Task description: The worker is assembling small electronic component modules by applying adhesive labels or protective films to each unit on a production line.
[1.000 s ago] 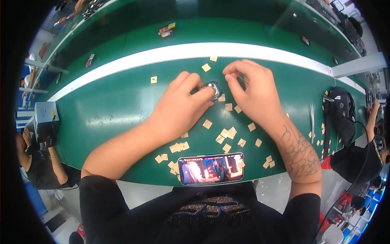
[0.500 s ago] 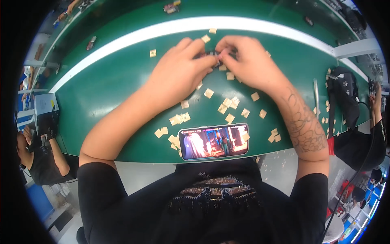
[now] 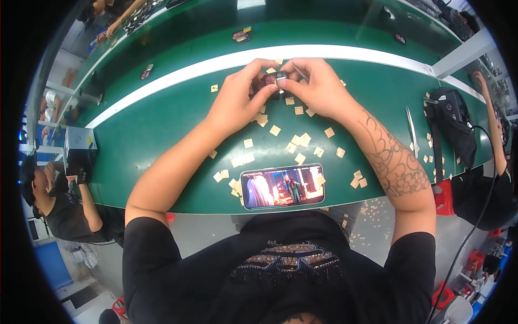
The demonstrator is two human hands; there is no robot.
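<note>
Between both hands, just in front of the white rail, is a small dark device with a glossy face and some reddish parts. My left hand grips its left side, the thumb pressed along the near edge. On the other side my right hand pinches it, thumb on the face. A thin pale strip shows by the right hand's fingers; I cannot tell what it is. Small cream square pieces lie scattered on the green table around and below the hands.
A smartphone playing a video lies near the table's front edge. To the right are metal tweezers and a black bag. Beyond the white rail lie several small devices. People sit at both sides.
The view has shifted, so the table's far side shows more. My fingers have spread around the device, and its glossy face now shows between my thumbs. Both hands keep hold of it.
</note>
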